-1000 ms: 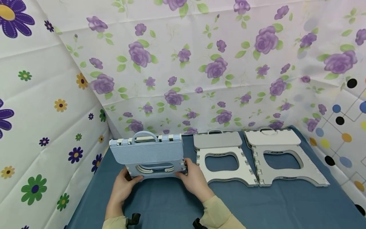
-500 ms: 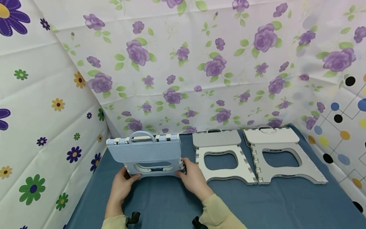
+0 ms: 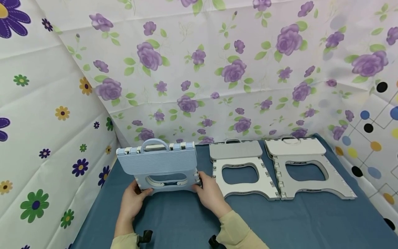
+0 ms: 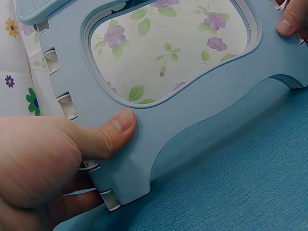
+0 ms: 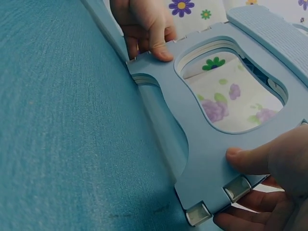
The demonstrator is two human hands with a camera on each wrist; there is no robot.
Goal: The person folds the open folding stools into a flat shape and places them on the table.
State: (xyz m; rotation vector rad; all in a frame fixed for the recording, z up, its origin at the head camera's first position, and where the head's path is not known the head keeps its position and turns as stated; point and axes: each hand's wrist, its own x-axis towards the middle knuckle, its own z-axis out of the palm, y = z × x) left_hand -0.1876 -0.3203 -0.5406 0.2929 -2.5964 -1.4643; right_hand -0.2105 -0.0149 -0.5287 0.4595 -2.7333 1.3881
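Observation:
A light blue folding stool (image 3: 157, 162), folded nearly flat, stands tilted on its legs at the left of the table, its ridged top and carry handle upward. My left hand (image 3: 132, 200) grips its lower left side, thumb on the front face and fingers behind, as the left wrist view shows on the blue leg panel (image 4: 202, 101). At the opposite lower side, my right hand (image 3: 211, 192) holds the stool the same way; in the right wrist view its thumb presses the panel (image 5: 202, 139). Parts of the fingers are hidden behind the stool.
Two more folded stools lie on the blue cloth (image 3: 174, 221): a white one with a grey top (image 3: 236, 176) in the middle and a whitish one (image 3: 306, 173) on the right. A floral sheet (image 3: 217, 76) hangs behind the table.
The head view shifts slightly. The blue stool's top edge rises a little as it tilts more upright. Both hands keep their grip, and the other two stools stay put.

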